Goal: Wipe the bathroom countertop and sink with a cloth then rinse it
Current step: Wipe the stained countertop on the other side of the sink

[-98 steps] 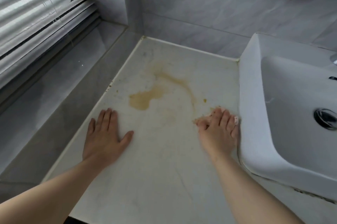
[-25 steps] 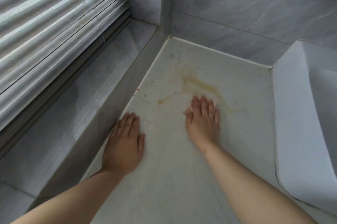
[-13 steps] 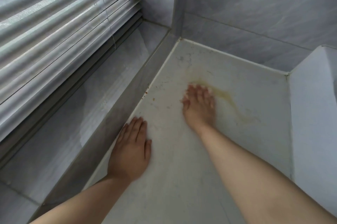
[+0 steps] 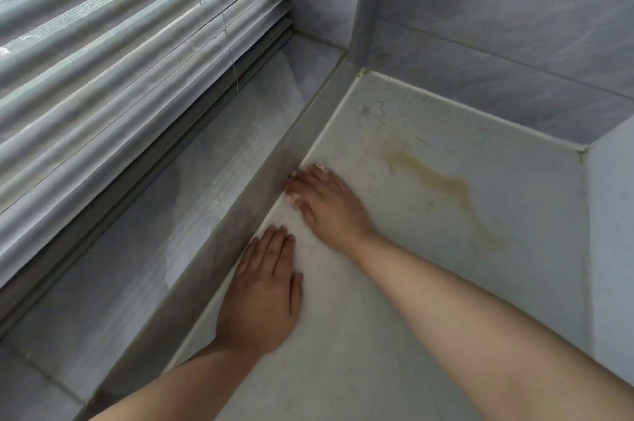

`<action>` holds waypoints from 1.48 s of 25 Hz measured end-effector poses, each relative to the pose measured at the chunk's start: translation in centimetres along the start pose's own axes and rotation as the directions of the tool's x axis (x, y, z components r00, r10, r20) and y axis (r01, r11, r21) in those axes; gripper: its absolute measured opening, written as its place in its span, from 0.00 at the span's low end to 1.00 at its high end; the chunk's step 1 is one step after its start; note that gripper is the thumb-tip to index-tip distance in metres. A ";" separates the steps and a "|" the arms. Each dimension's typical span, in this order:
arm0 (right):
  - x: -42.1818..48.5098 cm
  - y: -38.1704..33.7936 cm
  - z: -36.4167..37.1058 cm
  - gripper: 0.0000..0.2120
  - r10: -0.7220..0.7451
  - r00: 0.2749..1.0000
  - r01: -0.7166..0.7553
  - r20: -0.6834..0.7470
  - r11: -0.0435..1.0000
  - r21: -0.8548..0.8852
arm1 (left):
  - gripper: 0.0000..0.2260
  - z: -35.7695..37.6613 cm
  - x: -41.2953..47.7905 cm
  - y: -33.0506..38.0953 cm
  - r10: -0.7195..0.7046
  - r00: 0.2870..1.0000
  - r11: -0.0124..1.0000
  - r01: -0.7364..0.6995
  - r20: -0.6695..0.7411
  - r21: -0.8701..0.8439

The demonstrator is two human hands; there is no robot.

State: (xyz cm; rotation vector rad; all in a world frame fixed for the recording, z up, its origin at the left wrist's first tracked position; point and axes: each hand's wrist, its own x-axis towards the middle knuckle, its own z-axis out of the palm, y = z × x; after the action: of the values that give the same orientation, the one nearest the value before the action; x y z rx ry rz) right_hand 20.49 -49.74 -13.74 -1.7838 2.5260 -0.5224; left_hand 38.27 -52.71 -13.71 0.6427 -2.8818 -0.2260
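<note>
My right hand [image 4: 329, 204] lies flat, fingers straight, against the left edge of the white countertop [image 4: 394, 300], pressing a small pale cloth [image 4: 321, 165]. Only slivers of the cloth peek out past the fingertips. My left hand [image 4: 264, 293] rests flat on the countertop just in front of the right one, palm down and holding nothing. A yellow-brown stain [image 4: 442, 180] streaks the counter to the right of my right hand. The white sink's outer side [image 4: 610, 232] shows at the right edge; its basin is out of view.
A raised grey ledge [image 4: 254, 211] runs along the counter's left edge, with a marble sill [image 4: 206, 180] and window blinds [image 4: 120, 60] beyond it. Grey tiled walls [image 4: 497, 43] close the far corner.
My right hand slid with the cloth to the left, off the stain and up to the counter's left edge. The view turned left, and the sink moved nearly out of frame. My left hand stayed put.
</note>
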 end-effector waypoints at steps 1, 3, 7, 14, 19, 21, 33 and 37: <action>0.7 0.8 -0.4 0.20 0.066 0.998 -0.066 0.013 0.998 -0.023 | 0.23 0.0 0.0 0.0 0.002 1.000 1.000 -0.002 -0.002 0.002; 2.6 2.0 -0.8 0.22 0.260 0.963 -0.255 0.066 0.964 -0.075 | 0.23 -0.1 0.0 0.1 0.005 1.000 1.000 -0.005 -0.010 0.001; 4.6 2.1 -1.3 0.24 0.514 0.852 -0.509 0.101 0.858 -0.071 | 0.23 0.0 0.0 0.1 0.003 1.000 1.000 -0.003 -0.019 -0.006; 1.0 0.7 -1.4 0.29 0.400 0.900 -0.383 0.176 0.916 -0.124 | 0.23 -0.3 0.0 0.1 0.000 1.000 1.000 0.000 0.018 -0.011; -2.7 4.3 -3.1 0.31 0.698 0.715 -0.679 0.048 0.708 -0.194 | 0.23 -0.6 0.1 0.2 -0.006 1.000 1.000 0.007 0.031 -0.008; -5.8 0.9 -2.7 0.32 0.555 0.829 -0.532 0.078 0.823 -0.197 | 0.23 -0.7 0.1 0.2 -0.004 0.999 1.000 0.004 0.049 0.004; -17.8 -0.3 -3.9 0.30 0.489 0.869 -0.466 0.067 0.857 -0.219 | 0.31 -0.5 0.6 0.1 0.072 0.981 0.987 -0.096 0.179 0.132; -19.2 4.2 -5.8 0.35 0.624 0.781 -0.605 -0.034 0.740 -0.294 | 0.30 -0.3 1.4 0.3 0.145 0.974 0.980 -0.165 0.172 0.113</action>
State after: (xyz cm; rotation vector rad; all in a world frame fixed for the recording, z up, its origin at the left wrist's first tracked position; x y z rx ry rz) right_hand 22.26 -29.37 -13.00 -0.8498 3.0215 -0.0558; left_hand 36.95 -53.11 -13.15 0.4332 -3.1058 -0.0767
